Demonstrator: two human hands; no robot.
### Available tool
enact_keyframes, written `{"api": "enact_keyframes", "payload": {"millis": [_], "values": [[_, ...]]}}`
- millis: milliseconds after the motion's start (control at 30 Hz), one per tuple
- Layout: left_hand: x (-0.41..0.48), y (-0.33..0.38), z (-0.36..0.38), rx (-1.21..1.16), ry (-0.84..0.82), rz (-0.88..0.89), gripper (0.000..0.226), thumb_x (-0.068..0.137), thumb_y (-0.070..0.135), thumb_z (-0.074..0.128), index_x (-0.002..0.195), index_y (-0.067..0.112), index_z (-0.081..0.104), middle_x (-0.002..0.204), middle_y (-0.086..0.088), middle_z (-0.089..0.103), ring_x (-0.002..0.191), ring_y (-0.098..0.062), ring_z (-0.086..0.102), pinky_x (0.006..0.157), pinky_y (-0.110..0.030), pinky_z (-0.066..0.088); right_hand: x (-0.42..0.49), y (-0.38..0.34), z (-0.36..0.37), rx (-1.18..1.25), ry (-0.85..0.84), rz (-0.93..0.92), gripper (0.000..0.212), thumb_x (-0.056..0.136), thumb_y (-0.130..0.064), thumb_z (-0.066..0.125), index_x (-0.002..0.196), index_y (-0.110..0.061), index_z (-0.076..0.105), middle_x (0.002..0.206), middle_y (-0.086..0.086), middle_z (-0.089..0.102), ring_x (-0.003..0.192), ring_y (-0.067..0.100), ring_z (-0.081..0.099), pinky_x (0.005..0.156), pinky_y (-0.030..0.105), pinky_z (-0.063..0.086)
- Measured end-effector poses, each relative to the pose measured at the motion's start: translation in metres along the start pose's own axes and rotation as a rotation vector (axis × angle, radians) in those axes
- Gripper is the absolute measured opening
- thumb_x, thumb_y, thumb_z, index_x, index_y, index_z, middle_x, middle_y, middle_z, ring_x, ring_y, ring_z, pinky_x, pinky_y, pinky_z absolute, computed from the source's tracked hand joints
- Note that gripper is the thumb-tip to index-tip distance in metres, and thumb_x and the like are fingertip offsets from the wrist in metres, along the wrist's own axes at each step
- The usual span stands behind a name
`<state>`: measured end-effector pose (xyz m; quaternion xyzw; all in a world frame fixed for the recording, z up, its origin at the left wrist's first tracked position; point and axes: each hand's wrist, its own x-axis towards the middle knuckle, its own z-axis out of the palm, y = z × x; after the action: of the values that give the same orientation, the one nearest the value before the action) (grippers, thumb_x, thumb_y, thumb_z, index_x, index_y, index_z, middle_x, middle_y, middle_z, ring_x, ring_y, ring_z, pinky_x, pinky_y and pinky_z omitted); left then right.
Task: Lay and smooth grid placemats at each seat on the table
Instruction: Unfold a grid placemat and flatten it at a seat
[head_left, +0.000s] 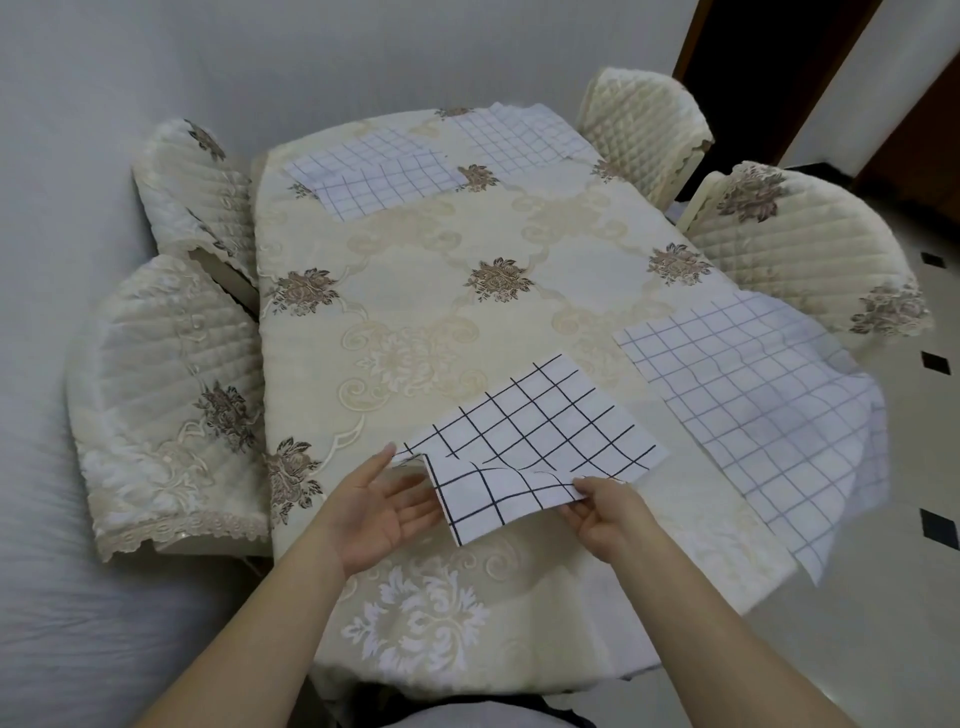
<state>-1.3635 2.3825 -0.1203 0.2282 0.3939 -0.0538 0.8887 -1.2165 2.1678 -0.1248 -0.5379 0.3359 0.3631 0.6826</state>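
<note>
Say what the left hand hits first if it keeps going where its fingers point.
Likely the near placemat: the left hand is open, fingertips aimed up-right at its lifted near-left corner, almost touching. Depth unclear.

No readable text at the dining table

The white cloth placemats (530, 441) carry only black grid lines; the cream floral tablecloth (415, 291) bears no lettering, labels or numbers.

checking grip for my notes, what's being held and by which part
The bold-grid placemat, pinched at its lifted near edge by the right hand; the open left hand only touches its corner.
</note>
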Motion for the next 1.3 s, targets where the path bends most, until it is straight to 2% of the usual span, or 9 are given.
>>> {"api": "enact_keyframes", "payload": {"millis": [167, 333, 467, 667, 767, 967, 1100, 1200, 1300], "values": [[0.011, 0.016, -0.027, -0.080, 0.157, -0.047, 0.082, 0.087, 0.054, 0.055, 0.133, -0.012, 0.037, 0.131, -0.031, 0.051, 0.112, -0.042, 0.056, 0.082, -0.055, 0.054, 0.003, -0.007, -0.018, -0.073, -0.038, -0.001, 0.011, 0.092, 0.007, 0.049, 0.085, 0.001, 0.055, 0.075, 0.016, 0.064, 0.046, 0.023, 0.067, 0.044, 0.032, 0.057], [0.028, 0.037, -0.018, 0.104, 0.222, -0.028, 0.079, 0.091, 0.053, 0.045, 0.131, -0.014, 0.041, 0.119, -0.027, 0.058, 0.102, -0.038, 0.059, 0.081, -0.052, 0.049, 0.005, -0.013, -0.042, -0.153, -0.086, -0.003, 0.008, 0.091, 0.008, 0.050, 0.090, 0.006, 0.057, 0.082, 0.020, 0.066, 0.055, 0.026, 0.070, 0.052, 0.037, 0.060], [0.044, 0.046, -0.003, 0.318, 0.234, -0.049, 0.076, 0.093, 0.054, 0.042, 0.130, -0.013, 0.042, 0.120, -0.029, 0.059, 0.113, -0.037, 0.057, 0.097, -0.044, 0.044, 0.008, -0.018, -0.060, -0.283, -0.094, -0.013, 0.006, 0.090, 0.006, 0.053, 0.087, 0.002, 0.056, 0.062, 0.011, 0.066, 0.047, 0.019, 0.064, 0.050, 0.031, 0.058], [0.066, 0.039, 0.037, 0.559, 0.205, -0.137, 0.067, 0.093, 0.050, 0.047, 0.117, -0.012, 0.050, 0.117, -0.031, 0.058, 0.105, -0.043, 0.060, 0.079, -0.050, 0.052, 0.015, -0.025, -0.084, -0.410, -0.054, -0.052, 0.018, 0.089, 0.005, 0.057, 0.081, -0.007, 0.046, 0.060, 0.010, 0.052, 0.052, 0.021, 0.050, 0.044, 0.027, 0.053], [0.074, 0.028, 0.057, 0.671, 0.200, -0.164, 0.063, 0.093, 0.047, 0.049, 0.113, -0.012, 0.052, 0.113, -0.030, 0.059, 0.096, -0.042, 0.062, 0.076, -0.046, 0.055, 0.017, -0.027, -0.090, -0.439, -0.059, -0.062, 0.005, 0.090, 0.003, 0.055, 0.090, -0.001, 0.052, 0.072, 0.016, 0.058, 0.061, 0.028, 0.057, 0.049, 0.033, 0.056], [0.090, -0.005, 0.086, 0.942, 0.238, -0.134, 0.039, 0.089, 0.046, 0.057, 0.071, 0.012, 0.054, 0.046, 0.001, 0.050, 0.042, -0.014, 0.044, 0.050, -0.022, 0.038, 0.026, -0.026, -0.096, -0.527, 0.051, -0.176, 0.010, 0.092, -0.009, 0.057, 0.095, -0.001, 0.062, 0.085, 0.018, 0.064, 0.071, 0.029, 0.059, 0.067, 0.040, 0.052], [0.103, -0.012, 0.093, 1.246, 0.262, 0.113, 0.041, 0.084, 0.044, 0.066, 0.108, 0.011, 0.062, 0.101, -0.009, 0.060, 0.086, -0.023, 0.060, 0.072, -0.027, 0.040, 0.032, -0.024, -0.099, -0.584, 0.115, -0.227, 0.015, 0.088, -0.008, 0.055, 0.091, 0.003, 0.064, 0.082, 0.019, 0.064, 0.074, 0.029, 0.059, 0.069, 0.044, 0.052], [0.109, -0.012, 0.093, 1.306, 0.243, 0.194, 0.027, 0.087, 0.024, 0.066, 0.065, 0.014, 0.053, 0.064, -0.003, 0.046, 0.053, -0.015, 0.040, 0.051, -0.022, 0.030, 0.037, -0.024, -0.103, -0.606, 0.138, -0.270, 0.014, 0.083, -0.010, 0.057, 0.083, 0.002, 0.064, 0.077, 0.016, 0.057, 0.070, 0.026, 0.051, 0.064, 0.038, 0.043], [0.109, -0.009, 0.086, 1.233, 0.248, 0.236, 0.030, 0.087, 0.019, 0.067, 0.061, 0.013, 0.052, 0.049, 0.002, 0.034, 0.045, -0.014, 0.030, 0.045, -0.020, 0.023, 0.038, -0.028, -0.102, -0.607, 0.142, -0.312, 0.013, 0.086, -0.012, 0.060, 0.078, -0.004, 0.066, 0.072, 0.013, 0.054, 0.067, 0.024, 0.047, 0.063, 0.036, 0.039]]}}
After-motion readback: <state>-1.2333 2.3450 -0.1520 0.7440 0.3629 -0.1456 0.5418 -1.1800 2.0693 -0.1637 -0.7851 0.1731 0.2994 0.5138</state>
